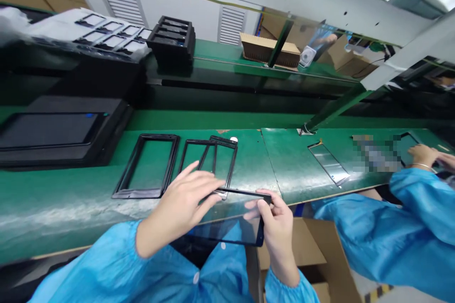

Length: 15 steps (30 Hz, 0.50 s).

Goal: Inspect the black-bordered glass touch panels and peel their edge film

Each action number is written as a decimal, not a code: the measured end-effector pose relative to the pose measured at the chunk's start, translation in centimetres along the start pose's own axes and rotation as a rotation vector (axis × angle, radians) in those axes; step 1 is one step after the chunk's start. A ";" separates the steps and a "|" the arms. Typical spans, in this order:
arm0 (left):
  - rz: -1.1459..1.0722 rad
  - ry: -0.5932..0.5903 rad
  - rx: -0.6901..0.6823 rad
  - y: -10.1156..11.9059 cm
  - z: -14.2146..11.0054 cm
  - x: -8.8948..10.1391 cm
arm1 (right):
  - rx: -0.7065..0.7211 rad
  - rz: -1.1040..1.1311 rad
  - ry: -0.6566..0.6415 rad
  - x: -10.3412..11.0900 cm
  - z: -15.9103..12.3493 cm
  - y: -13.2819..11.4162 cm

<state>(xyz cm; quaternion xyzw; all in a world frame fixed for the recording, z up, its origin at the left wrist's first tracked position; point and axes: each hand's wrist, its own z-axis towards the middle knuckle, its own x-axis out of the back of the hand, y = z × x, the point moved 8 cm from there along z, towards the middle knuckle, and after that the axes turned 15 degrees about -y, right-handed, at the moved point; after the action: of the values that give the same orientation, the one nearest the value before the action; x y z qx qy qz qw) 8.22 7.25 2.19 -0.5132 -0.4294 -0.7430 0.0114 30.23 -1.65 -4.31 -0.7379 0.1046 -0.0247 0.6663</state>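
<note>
My right hand [275,227] grips the right edge of a dark glass panel [231,227], held just in front of the green bench's front edge. My left hand [185,199] lies over the panel's left side, its fingers stretched out and touching the upper edge. Just beyond my hands, three black rectangular frames lie flat on the green table: a large one [146,165] at the left and two thinner overlapping ones [209,158] to its right.
A black tray stack [60,130] sits at the left, and a black crate [172,40] and a cardboard box [265,49] at the back. A clear film strip [329,163] lies at the right. A co-worker's hand [424,156] rests at the far right. An open carton [313,251] stands below.
</note>
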 end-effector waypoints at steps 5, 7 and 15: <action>-0.005 -0.113 -0.006 0.1 0.7 -1.3 | -0.002 -0.031 0.027 -0.2 -0.7 -0.3; -0.048 -0.166 -0.014 0.5 0.7 -2.2 | -0.011 -0.025 -0.045 -1.7 -0.6 -0.1; -0.688 0.246 0.308 -7.3 -2.4 3.2 | 0.007 -0.306 0.045 6.5 5.5 0.3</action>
<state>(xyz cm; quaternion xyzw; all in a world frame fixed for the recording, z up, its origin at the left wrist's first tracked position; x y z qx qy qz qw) 1.59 11.67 -0.11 -0.2390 -0.6781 -0.6863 -0.1100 37.49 2.53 -5.91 -0.7422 0.0058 -0.1428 0.6547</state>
